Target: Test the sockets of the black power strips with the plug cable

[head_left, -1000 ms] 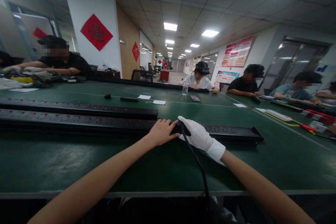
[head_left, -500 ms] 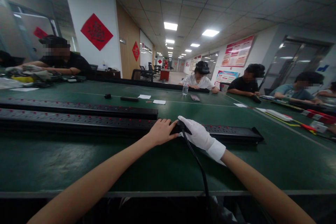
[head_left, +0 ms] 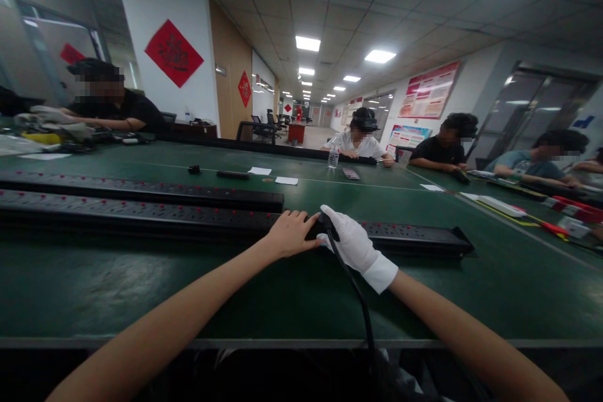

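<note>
— What sits at the left of the frame?
— At upper left a person in black (head_left: 108,110) leans over the far edge of the green worktop (head_left: 94,292), beside a red diamond hanging (head_left: 173,53). Two long black power strips lie side by side across the dull green surface. The rear strip (head_left: 141,190) ends at mid-frame, and the near strip (head_left: 141,217) runs on to the right.
— And the hands?
— They are at centre frame. The bare left hand (head_left: 288,233) lies on the near strip, fingers released and flat. Just right of it, the gloved right hand (head_left: 352,244) has its fingers clenched around the head of a black cable (head_left: 360,301) at that strip. The cable drops over the worktop's near edge.
— Further right?
— A water bottle (head_left: 333,157), three seated people (head_left: 445,151), posters (head_left: 428,91) and glass doors (head_left: 532,113), with ceiling lights (head_left: 307,44) above.
</note>
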`<state>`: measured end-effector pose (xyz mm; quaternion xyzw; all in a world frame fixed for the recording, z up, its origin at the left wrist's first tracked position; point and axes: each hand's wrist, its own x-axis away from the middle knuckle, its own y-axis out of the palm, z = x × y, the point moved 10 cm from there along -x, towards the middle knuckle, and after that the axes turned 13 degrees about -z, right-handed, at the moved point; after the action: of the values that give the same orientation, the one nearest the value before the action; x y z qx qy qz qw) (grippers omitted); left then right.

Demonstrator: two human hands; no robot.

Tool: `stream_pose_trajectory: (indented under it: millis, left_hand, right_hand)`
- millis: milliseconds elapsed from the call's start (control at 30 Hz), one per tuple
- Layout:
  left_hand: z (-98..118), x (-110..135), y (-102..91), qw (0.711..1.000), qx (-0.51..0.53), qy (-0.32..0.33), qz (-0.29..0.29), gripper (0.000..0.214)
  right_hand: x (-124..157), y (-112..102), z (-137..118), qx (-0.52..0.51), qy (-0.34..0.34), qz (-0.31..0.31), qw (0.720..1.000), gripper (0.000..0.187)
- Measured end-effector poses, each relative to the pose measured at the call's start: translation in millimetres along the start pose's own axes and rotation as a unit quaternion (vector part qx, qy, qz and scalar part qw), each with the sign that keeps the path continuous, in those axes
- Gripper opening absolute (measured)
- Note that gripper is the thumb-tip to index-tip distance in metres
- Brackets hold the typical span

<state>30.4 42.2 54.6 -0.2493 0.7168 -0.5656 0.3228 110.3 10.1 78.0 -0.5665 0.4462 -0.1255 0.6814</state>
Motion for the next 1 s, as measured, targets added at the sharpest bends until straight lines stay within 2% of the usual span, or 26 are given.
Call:
stream_pose_trajectory:
  millis: [1000]
  left_hand:
    - [-0.9, -1.4, 0.2, 1.000, 0.001, -0.008, -0.016, 0.078]
  right_hand:
    - [-0.3, -0.9, -1.7, 0.010, 0.003, 0.007, 1.000, 0.063]
